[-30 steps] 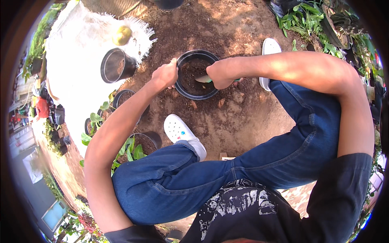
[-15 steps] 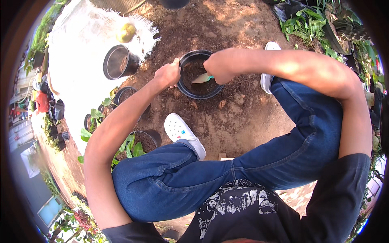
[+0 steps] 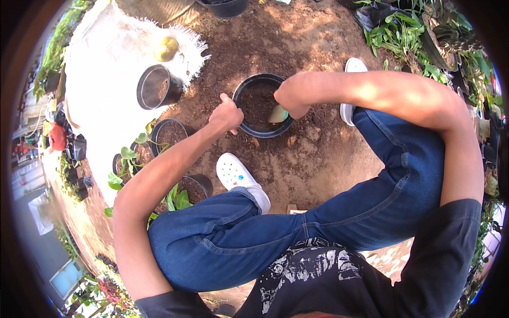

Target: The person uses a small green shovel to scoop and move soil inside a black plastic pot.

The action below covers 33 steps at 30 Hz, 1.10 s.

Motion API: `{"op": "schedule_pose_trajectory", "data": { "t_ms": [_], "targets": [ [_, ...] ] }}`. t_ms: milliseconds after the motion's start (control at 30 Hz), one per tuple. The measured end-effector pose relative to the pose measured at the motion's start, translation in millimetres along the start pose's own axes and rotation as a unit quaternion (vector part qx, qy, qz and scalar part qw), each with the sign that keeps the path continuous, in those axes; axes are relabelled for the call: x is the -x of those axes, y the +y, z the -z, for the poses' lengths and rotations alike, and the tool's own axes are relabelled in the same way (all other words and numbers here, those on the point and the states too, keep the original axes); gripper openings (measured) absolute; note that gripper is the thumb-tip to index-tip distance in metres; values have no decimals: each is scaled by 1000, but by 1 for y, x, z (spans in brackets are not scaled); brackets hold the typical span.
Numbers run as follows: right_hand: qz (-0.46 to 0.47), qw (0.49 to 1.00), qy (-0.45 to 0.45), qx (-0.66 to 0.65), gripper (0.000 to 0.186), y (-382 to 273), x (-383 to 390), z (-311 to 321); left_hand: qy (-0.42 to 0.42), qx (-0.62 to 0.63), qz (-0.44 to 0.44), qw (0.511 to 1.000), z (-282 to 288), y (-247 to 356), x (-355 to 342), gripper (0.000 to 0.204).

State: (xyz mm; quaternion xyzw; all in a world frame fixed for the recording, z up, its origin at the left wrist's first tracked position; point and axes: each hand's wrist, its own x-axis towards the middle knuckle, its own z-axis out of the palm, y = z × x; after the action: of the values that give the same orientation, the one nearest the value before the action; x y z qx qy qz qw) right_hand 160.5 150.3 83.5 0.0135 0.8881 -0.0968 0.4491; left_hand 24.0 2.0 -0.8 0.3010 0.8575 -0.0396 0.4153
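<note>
A round black plastic pot (image 3: 263,132) with dark soil inside stands on the ground in front of me. At its left rim is my left hand (image 3: 227,115), the fingers curled against the edge and one digit sticking out away from the pot. My right hand (image 3: 292,96) reaches over the right rim, closed around a hand trowel (image 3: 277,114). The trowel's pale blade rests on the soil near the right inner wall. Only a bit of its green handle shows; my fist hides the rest.
A black pot (image 3: 159,87) and a yellowish round fruit (image 3: 166,49) are on a white woven sheet (image 3: 106,63) at left. Potted plants (image 3: 127,159) stand beside my left forearm. Another black pot (image 3: 225,8) is at the far edge. Leafy greenery (image 3: 403,37) grows at far right.
The trowel blade has shifted right and turned more upright in the pot. My left hand has slid lower along the rim, one digit now off it. The whole view has shifted slightly.
</note>
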Motion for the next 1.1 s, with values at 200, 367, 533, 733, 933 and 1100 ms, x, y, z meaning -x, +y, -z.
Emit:
{"op": "schedule_pose_trajectory", "data": {
  "t_ms": [200,367,533,733,933,1100],
  "targets": [
    [19,991,130,4,32,6,-6,1,3,-42,-26,999,6,-9,-11,39],
    [-4,997,-64,-50,24,-10,7,19,14,-74,-31,997,1,-10,-15,36],
    [-1,999,6,-53,22,-1,-18,6,6,-80,-26,996,5,-8,-13,36],
    [-17,988,-118,-95,32,-4,-28,-3,2,-87,-35,996,4,-7,-13,37],
    [-15,935,-217,-281,22,14,-21,14,-8,-71,-36,997,6,-12,-13,38],
    [-92,959,-142,-226,25,29,-19,14,20,-102,-50,993,2,-16,-13,39]
  ]
}}
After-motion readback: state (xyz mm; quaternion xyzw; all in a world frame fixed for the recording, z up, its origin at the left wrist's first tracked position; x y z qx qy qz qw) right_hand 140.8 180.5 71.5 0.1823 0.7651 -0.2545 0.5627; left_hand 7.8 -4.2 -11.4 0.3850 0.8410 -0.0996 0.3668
